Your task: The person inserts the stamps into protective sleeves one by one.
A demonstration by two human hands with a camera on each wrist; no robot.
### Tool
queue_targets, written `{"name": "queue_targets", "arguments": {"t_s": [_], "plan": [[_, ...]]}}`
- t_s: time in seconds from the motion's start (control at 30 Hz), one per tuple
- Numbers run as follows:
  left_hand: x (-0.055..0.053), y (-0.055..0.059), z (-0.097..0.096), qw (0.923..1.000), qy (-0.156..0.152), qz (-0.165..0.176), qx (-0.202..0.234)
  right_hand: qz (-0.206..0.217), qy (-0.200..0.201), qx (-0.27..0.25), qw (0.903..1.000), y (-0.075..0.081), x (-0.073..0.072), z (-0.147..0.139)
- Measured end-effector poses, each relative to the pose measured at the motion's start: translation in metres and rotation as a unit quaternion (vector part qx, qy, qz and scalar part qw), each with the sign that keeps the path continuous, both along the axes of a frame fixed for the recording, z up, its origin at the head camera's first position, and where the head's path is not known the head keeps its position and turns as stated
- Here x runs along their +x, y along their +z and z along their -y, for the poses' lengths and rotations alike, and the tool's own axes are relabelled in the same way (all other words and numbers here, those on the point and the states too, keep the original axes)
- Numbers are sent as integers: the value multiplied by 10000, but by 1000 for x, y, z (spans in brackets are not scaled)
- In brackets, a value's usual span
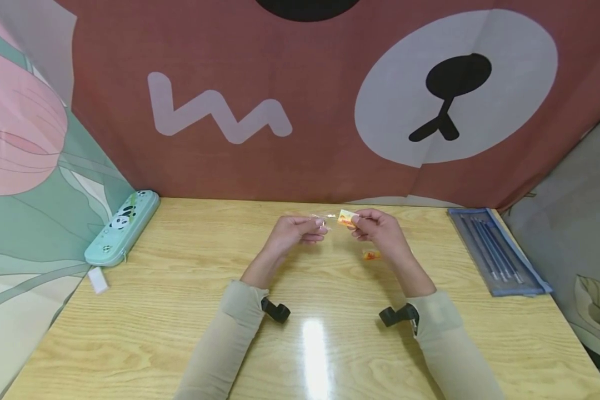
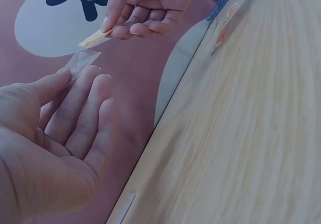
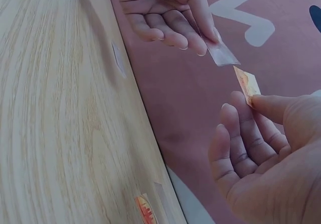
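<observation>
Between thumb and fingers, my left hand (image 1: 297, 230) pinches a small piece of clear plastic (image 2: 83, 62), like a wrapper or sleeve. My right hand (image 1: 381, 232) pinches a small flat card-like piece (image 3: 248, 87) with yellow and orange print. The two pieces are held above the table's far part, close to each other end to end; the right wrist view shows a narrow gap between them. Below the right hand, an orange-and-yellow printed item (image 1: 371, 254) lies on the table, partly hidden by that hand in the head view.
A teal panda pencil case (image 1: 122, 228) lies at the table's far left, with a small white block (image 1: 98, 280) by it. At the right lies a blue-edged see-through pouch (image 1: 497, 253) holding several pens or pencils. A printed cloth (image 1: 320, 166) hangs behind the wooden table (image 1: 180, 311).
</observation>
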State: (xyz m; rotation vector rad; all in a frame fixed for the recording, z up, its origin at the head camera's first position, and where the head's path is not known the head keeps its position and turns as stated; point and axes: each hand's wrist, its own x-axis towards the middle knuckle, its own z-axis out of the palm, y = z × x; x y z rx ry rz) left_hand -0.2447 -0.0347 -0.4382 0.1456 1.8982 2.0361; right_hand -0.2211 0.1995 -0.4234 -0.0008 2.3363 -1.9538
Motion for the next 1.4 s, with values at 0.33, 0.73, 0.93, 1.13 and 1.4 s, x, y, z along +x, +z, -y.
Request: {"name": "queue_targets", "arguments": {"t_s": [0.33, 0.73, 0.93, 1.13, 1.4], "plan": [[0, 0, -2, 9999, 107, 16, -8, -7, -52, -54, 10000, 2, 2, 4], [2, 0, -3, 9995, 294, 35, -81, -7, 60, -42, 10000, 3, 3, 6], [2, 0, -5, 9996, 264, 36, -35, -31, 78, -133, 9999, 2, 3, 5], [4, 2, -6, 9994, 329, -41, -53, -24, 62, -110, 9999, 1, 2, 6], [2, 0, -5, 9990, 422, -108, -61, 39, 262, 136, 9996, 0, 2, 7]]}}
